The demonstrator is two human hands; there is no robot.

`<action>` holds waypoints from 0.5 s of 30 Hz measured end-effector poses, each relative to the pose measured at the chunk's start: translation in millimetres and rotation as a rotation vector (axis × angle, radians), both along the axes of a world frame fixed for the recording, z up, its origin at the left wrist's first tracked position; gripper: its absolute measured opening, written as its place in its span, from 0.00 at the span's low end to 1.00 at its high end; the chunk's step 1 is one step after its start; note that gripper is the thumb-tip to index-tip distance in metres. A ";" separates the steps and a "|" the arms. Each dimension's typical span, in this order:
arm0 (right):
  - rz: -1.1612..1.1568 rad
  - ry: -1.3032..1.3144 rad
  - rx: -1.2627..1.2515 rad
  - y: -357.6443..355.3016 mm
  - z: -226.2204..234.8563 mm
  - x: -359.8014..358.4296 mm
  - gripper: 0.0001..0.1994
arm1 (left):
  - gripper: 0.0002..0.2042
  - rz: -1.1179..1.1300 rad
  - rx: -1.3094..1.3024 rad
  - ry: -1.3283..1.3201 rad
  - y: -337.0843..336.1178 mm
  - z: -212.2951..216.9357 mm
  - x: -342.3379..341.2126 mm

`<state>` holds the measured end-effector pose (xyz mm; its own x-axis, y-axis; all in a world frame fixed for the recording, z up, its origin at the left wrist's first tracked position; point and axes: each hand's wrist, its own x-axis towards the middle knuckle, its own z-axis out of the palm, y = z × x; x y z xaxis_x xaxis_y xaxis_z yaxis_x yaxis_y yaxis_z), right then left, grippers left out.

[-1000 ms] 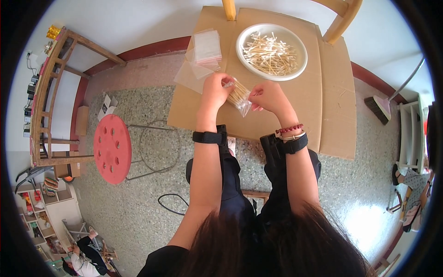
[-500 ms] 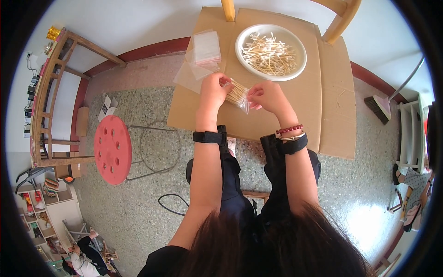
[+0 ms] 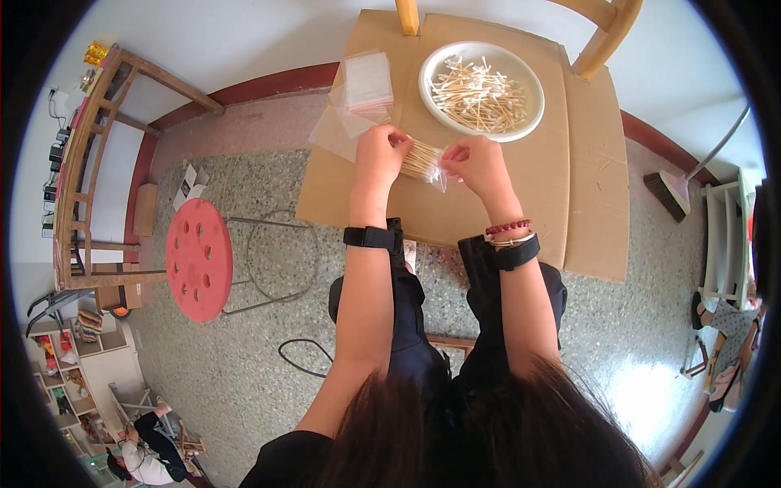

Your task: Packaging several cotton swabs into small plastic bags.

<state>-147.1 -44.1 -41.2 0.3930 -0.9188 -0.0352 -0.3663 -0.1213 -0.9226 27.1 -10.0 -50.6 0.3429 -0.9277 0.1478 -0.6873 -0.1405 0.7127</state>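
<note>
A clear plastic bag of cotton swabs (image 3: pixel 421 160) lies between my hands, just above the cardboard. My left hand (image 3: pixel 386 154) is closed on the bag's left end. With bent fingertips, my right hand (image 3: pixel 474 163) pinches the clear plastic at the other end. Beyond them stands a white bowl (image 3: pixel 537 106) heaped with loose cotton swabs (image 3: pixel 480 93). To the left of the bowl is a stack of flat clear bags (image 3: pixel 368 81), with some thin plastic sheets fanned out under it.
The flattened cardboard (image 3: pixel 529 207) covers the work surface, with wooden chair parts at its far edge. A red round stool (image 3: pixel 198 260) stands on the left, a broom (image 3: pixel 669 193) at the right wall. Other people sit at the lower left and right edges.
My hands stay on the bag of swabs with only small finger shifts. The right hand has moved slightly up along the plastic end. The whole view has shifted a little.
</note>
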 end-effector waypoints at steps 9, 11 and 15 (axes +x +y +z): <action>-0.020 0.060 0.022 2.6 -3.6 3.8 0.03 | 0.07 0.057 -0.023 -0.033 -0.8 -0.5 -0.9; -0.022 0.038 0.019 3.2 -4.4 3.6 0.03 | 0.07 0.070 -0.013 -0.032 -1.0 -1.6 -1.5; -0.041 0.086 -0.007 1.1 -6.0 7.2 0.06 | 0.07 0.082 -0.002 -0.037 0.4 1.5 0.2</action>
<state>-139.9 -43.0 -47.2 0.3505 -0.9346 -0.0609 -0.4493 -0.1108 -0.8865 27.2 -9.6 -49.1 0.4118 -0.8965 0.1635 -0.6994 -0.1959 0.6873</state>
